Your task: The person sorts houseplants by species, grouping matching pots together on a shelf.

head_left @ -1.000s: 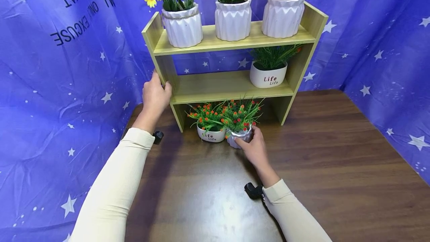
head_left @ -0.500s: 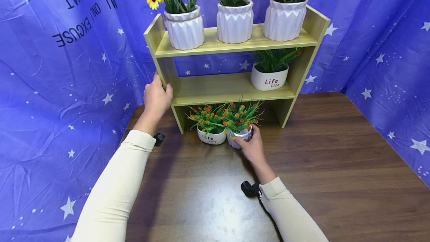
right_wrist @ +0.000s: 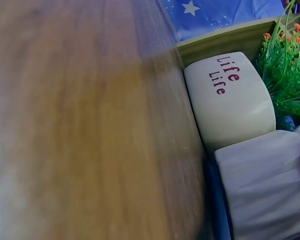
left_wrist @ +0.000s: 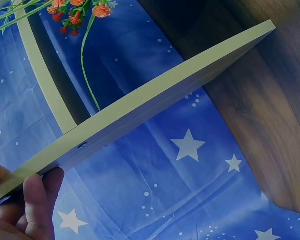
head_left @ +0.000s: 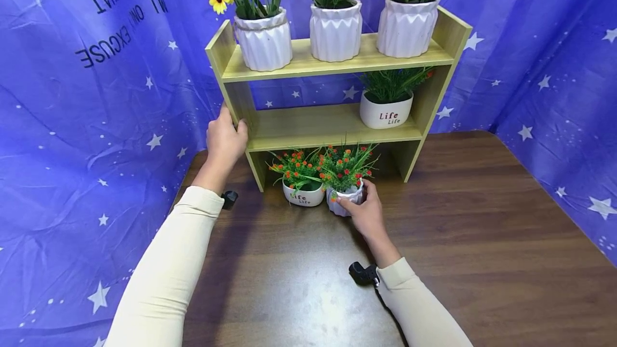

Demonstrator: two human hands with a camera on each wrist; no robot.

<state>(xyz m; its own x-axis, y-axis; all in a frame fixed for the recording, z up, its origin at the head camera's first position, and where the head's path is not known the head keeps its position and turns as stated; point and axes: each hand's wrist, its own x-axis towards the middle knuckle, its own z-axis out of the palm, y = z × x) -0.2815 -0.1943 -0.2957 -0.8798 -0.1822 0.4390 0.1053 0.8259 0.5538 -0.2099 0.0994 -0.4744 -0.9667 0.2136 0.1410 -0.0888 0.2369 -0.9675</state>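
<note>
My left hand [head_left: 225,137] grips the left side panel of a light wooden shelf [head_left: 318,122]. The left wrist view has the fingers [left_wrist: 37,200] curled round that panel's edge. Low down in front of the shelf, my right hand [head_left: 366,213] holds a white pleated flowerpot [head_left: 343,205] with red flowers, thumb in front and fingers at its right side. Touching or nearly touching it on the left stands an oval white "Life" planter [head_left: 302,196] with orange flowers. In the right wrist view the pleated pot [right_wrist: 270,185] lies against the planter [right_wrist: 230,100], and most of the hand is cut off.
Several potted plants stand on the shelf: sunflowers in white pots [head_left: 336,31] on top, and a "Life" planter [head_left: 385,111] at the middle tier's right. A brown wooden table [head_left: 463,240] extends forward and right. Blue star-patterned cloth [head_left: 72,175] hangs around the back and sides.
Hardly anything differs. The head view has shifted slightly, and my right hand with the pleated pot has moved a tiny bit. Both hands keep their grips.
</note>
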